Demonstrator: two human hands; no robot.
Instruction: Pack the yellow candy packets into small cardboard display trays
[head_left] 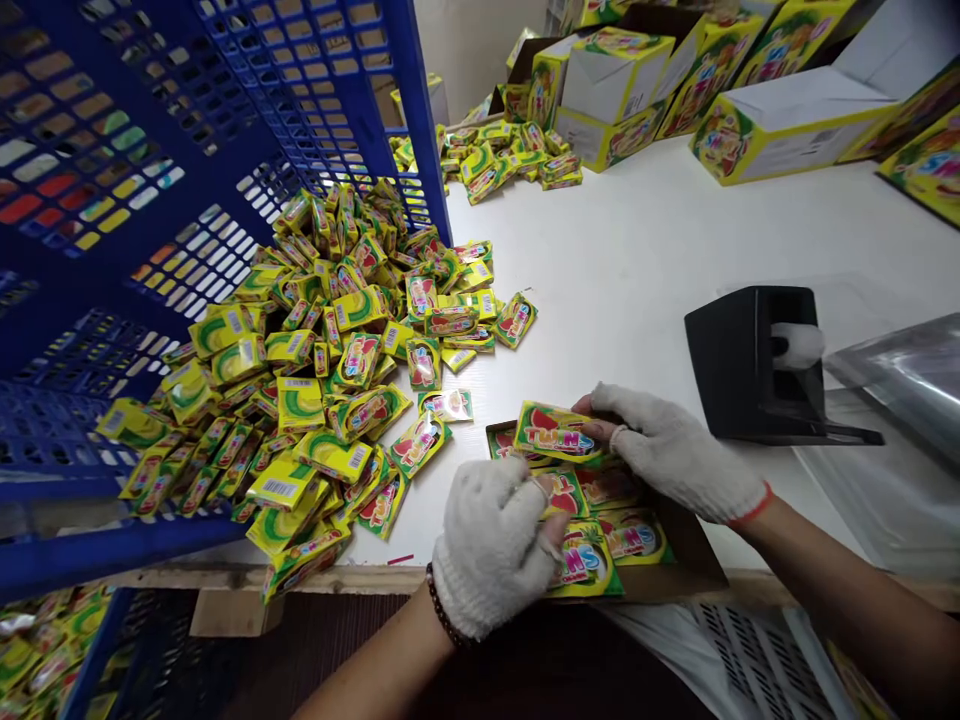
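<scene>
Head view: the right grip point(667, 450) is clamped on the right end of a packet point(555, 430) reading "TWINS", above an open carton point(691, 552) of matching packets point(634, 537). The left grip point(491, 545) curls at the carton's left; whether it pinches anything, I cannot tell. Left of it, heaped packs point(300, 403) show "TWINS" and barcodes.

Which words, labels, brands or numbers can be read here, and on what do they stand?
"TWINS": on the pack in the right hand.
"TWINS": on the loose pack at the right edge of the pile.
Too small or blurred: barcode digits, the packs' smaller print, and lettering on the large yellow boxes.
</scene>
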